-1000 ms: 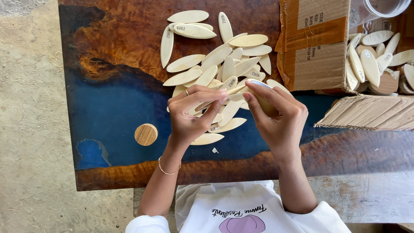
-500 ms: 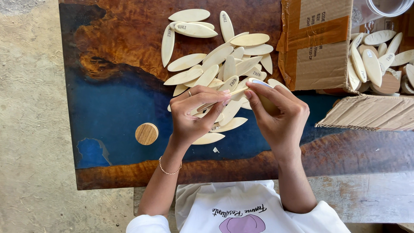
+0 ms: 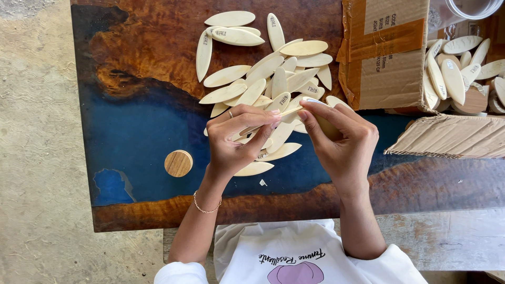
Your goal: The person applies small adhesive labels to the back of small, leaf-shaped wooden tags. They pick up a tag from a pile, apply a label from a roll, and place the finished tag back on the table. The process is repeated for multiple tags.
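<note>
My left hand (image 3: pixel 236 139) and my right hand (image 3: pixel 339 139) meet over a pile of pale oval wooden pieces (image 3: pixel 263 68) on a brown and blue wood-and-resin tabletop (image 3: pixel 142 126). Both hands pinch the same thin oval wooden piece (image 3: pixel 289 111), held edge-on between the fingertips. The left hand has a ring and a thin bracelet at the wrist. More oval pieces lie under and just below the hands, partly hidden by them.
A small round wooden disc (image 3: pixel 178 163) lies left of my left hand. An open cardboard box (image 3: pixel 389 58) holding more oval pieces (image 3: pixel 457 68) stands at the right, its flap (image 3: pixel 452 138) folded down. A clear container rim (image 3: pixel 471 8) shows at top right. Concrete floor lies left.
The hands have shifted only slightly, still holding the oval piece between them; the fingertips have adjusted a little around it.
</note>
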